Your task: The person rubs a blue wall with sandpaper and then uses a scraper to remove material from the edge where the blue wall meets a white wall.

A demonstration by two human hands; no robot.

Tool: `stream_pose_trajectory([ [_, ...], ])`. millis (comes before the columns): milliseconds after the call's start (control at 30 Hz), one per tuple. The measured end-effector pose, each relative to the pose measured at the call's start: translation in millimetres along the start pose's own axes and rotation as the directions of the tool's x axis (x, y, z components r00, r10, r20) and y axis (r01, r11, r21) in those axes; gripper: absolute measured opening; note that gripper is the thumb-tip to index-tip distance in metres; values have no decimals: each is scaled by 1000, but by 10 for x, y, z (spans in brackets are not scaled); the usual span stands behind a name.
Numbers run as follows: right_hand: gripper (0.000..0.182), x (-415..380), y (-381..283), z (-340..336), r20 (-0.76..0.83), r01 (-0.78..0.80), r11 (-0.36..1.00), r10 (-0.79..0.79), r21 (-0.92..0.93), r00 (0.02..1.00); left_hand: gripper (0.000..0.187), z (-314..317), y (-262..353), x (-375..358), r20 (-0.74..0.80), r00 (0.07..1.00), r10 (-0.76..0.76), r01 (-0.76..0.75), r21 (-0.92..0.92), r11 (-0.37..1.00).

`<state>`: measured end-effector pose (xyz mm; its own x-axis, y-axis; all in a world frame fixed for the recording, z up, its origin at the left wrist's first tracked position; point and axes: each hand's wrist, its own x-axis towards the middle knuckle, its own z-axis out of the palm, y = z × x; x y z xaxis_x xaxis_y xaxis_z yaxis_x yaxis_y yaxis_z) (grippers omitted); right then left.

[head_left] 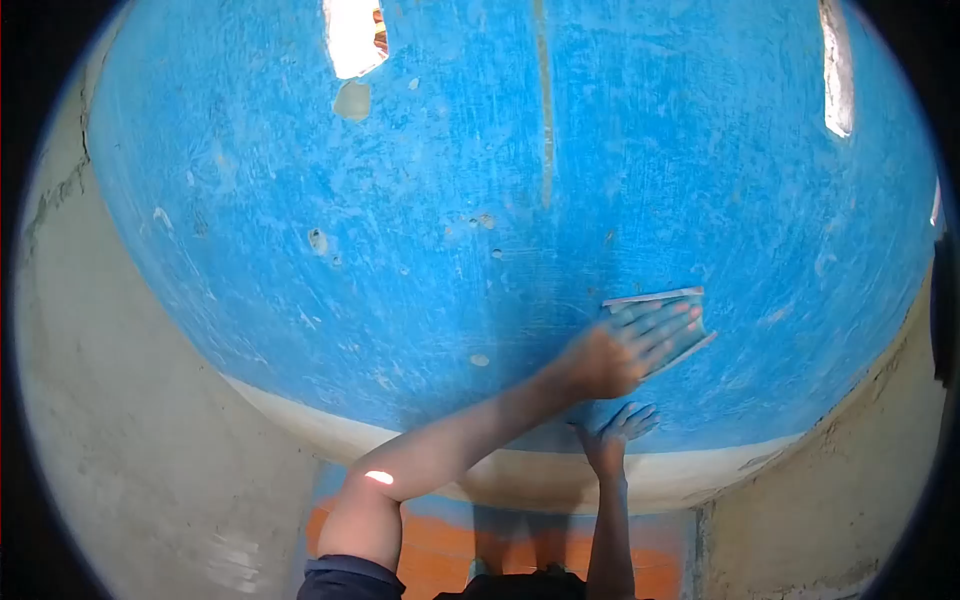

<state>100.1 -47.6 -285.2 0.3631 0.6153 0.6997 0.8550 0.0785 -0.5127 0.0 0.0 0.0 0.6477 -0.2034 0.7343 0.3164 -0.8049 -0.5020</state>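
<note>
My left hand point(622, 352) reaches across to the right and presses a sheet of sandpaper point(655, 297) against the blue wall point(440, 180). Its fingers lie stretched over the sheet, whose top and lower right edges stick out past them. The hand is slightly blurred, and the sheet's underside is hidden. Just below, my right hand point(612, 440) rests on the lower part of the wall with its fingers spread and the thumb out. It holds nothing.
Bare patches point(318, 241) and scratches mark the paint. A thin vertical strip point(546, 110) runs down from the top. Narrow openings point(352, 40) let in light. Grey walls point(120, 360) stand at both sides, and an orange floor point(435, 545) lies below.
</note>
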Motion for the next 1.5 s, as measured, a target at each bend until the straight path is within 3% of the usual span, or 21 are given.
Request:
stream_pose_trajectory([
  [133, 128, -178, -410, 127, 88, -86, 996, 87, -18, 992, 29, -627, -640, -174, -135, 929, -344, 368, 246, 897],
  [200, 130, -150, -359, 90, 95, -67, 996, 72, -51, 993, 28, -962, -994, -141, -538, 627, -563, 693, 55, 719],
  [233, 131, -126, -335, 89, 65, -29, 998, 33, -61, 997, 31, -1217, -1061, -54, -562, 357, -746, 836, -164, 523],
  [300, 131, -112, -317, 99, 35, 14, 997, -11, -72, 999, 36, -1288, -1076, 26, -593, 187, -783, 832, -328, 448],
  [367, 132, -78, -232, 70, 32, 35, 996, -32, -88, 999, 36, -962, -896, 69, -634, 424, -647, 750, -155, 643],
  [433, 132, -40, -182, 54, 26, 37, 995, -35, -95, 999, 33, -385, -621, -194, -58, 779, -624, 583, 432, 688],
  [467, 132, -42, -168, 46, 27, 37, 995, -35, -96, 999, 32, -216, -434, -226, 216, 822, -526, 480, 232, 846],
  [533, 132, -28, -149, 24, 39, 34, 993, -29, -116, 999, 33, -394, -152, -38, 190, 975, -117, 127, -38, 991],
  [567, 131, -12, -122, -3, 44, 33, 991, -27, -131, 999, 33, -459, -105, 16, 142, 990, -12, 24, -88, 996],
  [667, 130, 40, -73, -33, 0, 63, 995, -63, -77, 998, 31, -748, -687, 40, -36, 955, -293, 295, 173, 940],
  [733, 130, 41, -71, -39, 19, 58, 993, -56, -103, 998, 29, -1068, -965, 261, -368, 782, -503, 534, -19, 845],
  [767, 130, 42, -66, -44, 32, 60, 991, -57, -116, 998, 27, -1248, -1005, 427, -547, 539, -641, 582, -308, 752],
  [867, 129, 25, -55, -35, 27, 57, 993, -55, -102, 998, 39, -1160, -958, 395, -583, 583, -566, 623, -127, 772],
  [967, 128, 63, -91, -65, 0, 96, 990, -96, -108, 995, 31, -501, -370, -170, 60, 979, -197, 115, 632, 767],
  [1000, 127, 36, -81, -50, 49, 40, 993, -34, -108, 998, 39, -274, -174, -479, 141, 985, -99, 103, -23, 994],
  [1100, 127, -26, -15, -36, 113, -35, 994, 46, -100, 993, 49, -46, 251, -1095, 415, 893, 173, -98, -196, 976],
  [1200, 127, 33, -41, -10, 19, 36, 997, -35, -65, 999, 48, -151, -111, -881, 287, 948, 138, -153, 33, 988],
  [1267, 127, 35, -51, -24, 11, 48, 995, -48, -87, 999, 46, -412, -434, -363, 63, 994, -86, 63, 292, 954],
  [1367, 128, 51, -70, -40, 5, 61, 994, -61, -90, 998, 34, -895, -872, 358, -337, 881, -332, 385, 102, 917],
  [1467, 127, 44, -98, -64, 31, 36, 997, -34, -75, 999, 33, -728, -798, 313, -448, 808, -383, 445, 38, 895],
  [1500, 127, 21, -107, -74, 34, 35, 996, -33, -76, 999, 39, -544, -608, 82, -240, 902, -360, 406, 189, 894],
])
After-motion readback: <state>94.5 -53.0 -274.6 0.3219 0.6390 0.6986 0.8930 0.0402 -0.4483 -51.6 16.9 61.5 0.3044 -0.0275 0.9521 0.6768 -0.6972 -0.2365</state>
